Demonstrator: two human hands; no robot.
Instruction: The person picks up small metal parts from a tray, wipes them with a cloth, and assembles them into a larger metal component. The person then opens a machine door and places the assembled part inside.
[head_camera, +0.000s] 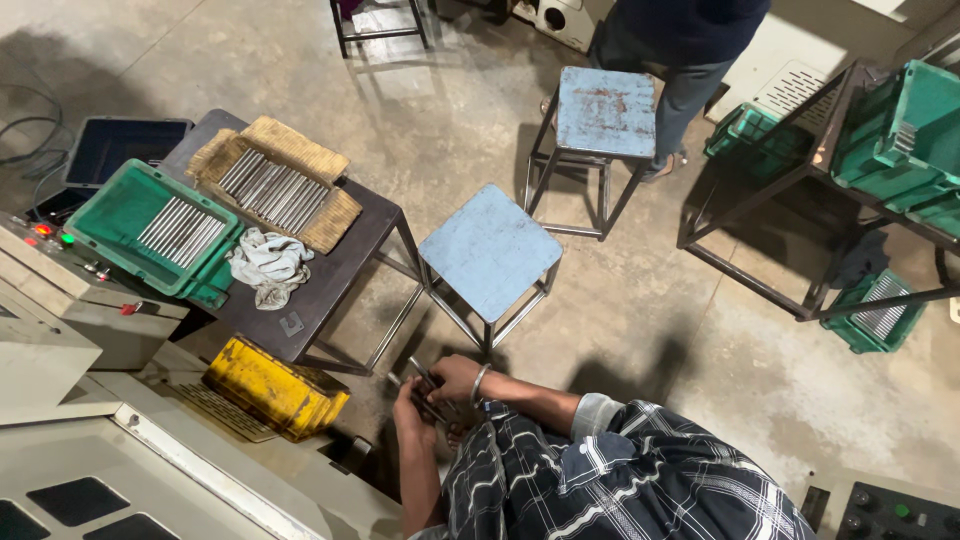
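Low in the frame, my two hands meet over the floor beside a yellow crate (275, 392). My left hand (408, 412) is closed around a few thin metal rods (422, 380) that stick out toward the upper left. My right hand (456, 378), with a metal bangle on the wrist, grips the same rods from the right. Part of the rods is hidden inside my fingers. My checked shirt fills the bottom of the view.
A dark table (340, 262) carries a green tray of rods (150, 232), more rods on a woven mat (275, 185) and a white rag (268, 265). Two blue stools (490, 250) (606, 110) stand ahead. Another person (690, 40) stands at the back. Green crates (900, 140) sit on a frame at right, and a grey machine (70, 310) at left.
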